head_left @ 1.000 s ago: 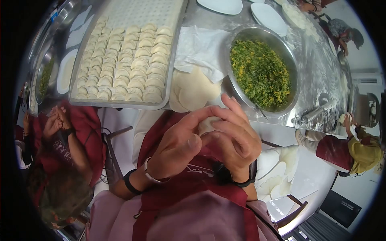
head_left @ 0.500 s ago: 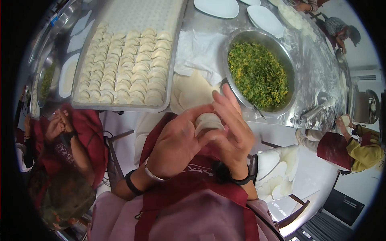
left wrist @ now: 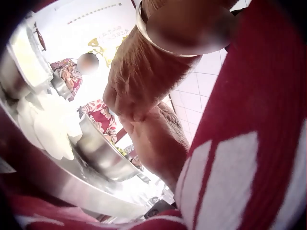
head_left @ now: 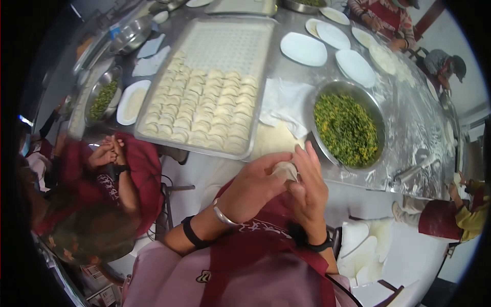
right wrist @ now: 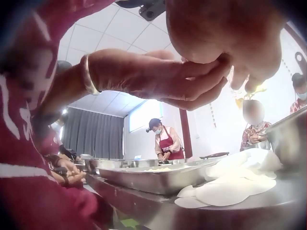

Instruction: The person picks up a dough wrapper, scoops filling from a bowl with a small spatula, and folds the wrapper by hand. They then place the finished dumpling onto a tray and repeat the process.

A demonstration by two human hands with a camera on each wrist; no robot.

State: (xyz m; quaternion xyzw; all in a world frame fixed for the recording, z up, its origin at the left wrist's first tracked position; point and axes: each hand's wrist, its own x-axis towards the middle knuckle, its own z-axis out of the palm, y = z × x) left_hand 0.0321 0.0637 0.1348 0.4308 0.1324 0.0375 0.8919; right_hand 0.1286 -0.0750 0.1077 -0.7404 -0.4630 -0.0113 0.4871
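Note:
A pale dumpling (head_left: 285, 170) sits between both hands in the head view, over the person's lap and short of the table's front edge. My left hand (head_left: 253, 193), with a silver bangle on its wrist, holds it from the left. From the other side my right hand (head_left: 311, 193) grips it, its fingers pointing up and thumb toward the dumpling. In the right wrist view the left hand (right wrist: 144, 76) meets the right hand (right wrist: 225, 36), and the dumpling is hidden there. The left wrist view shows the backs of the joined hands, with the dumpling hidden too.
A metal tray (head_left: 192, 146) with rows of dumplings stands beyond the hands. To its right are flat dough wrappers (head_left: 273, 139), a white cloth (head_left: 281, 102) and a metal bowl (head_left: 378, 110) of chopped green filling. White plates (head_left: 303, 49) lie farther back. Another person (head_left: 123, 169) sits at left.
The head view has tilted up, showing more of the table. Both hands stay together on the dumpling; the right fingers have come in closer and the dumpling shows less than half a second ago.

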